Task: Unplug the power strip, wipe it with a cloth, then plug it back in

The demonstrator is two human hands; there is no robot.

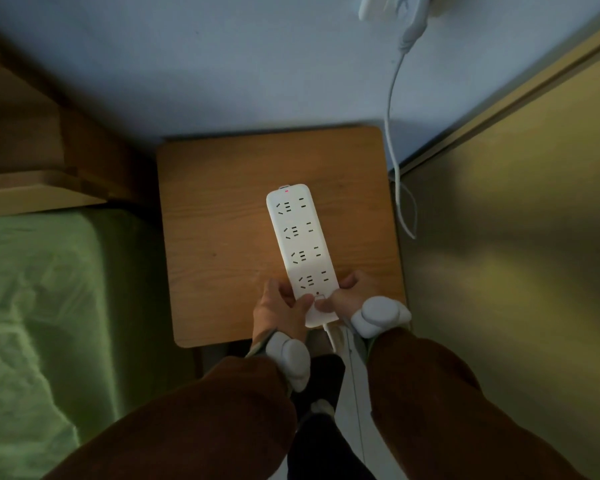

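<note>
A long white power strip lies lengthwise on a small wooden table, a red light lit at its far end. My left hand and my right hand both grip its near end, thumbs on top near the switch. Its white cord hangs down the blue wall from a plug in a wall socket at the top right and drops behind the table. No cloth is in view.
A bed with a green sheet lies to the left, with a wooden headboard behind it. A tall yellowish cabinet side stands close on the right. My legs and the floor show below the table's front edge.
</note>
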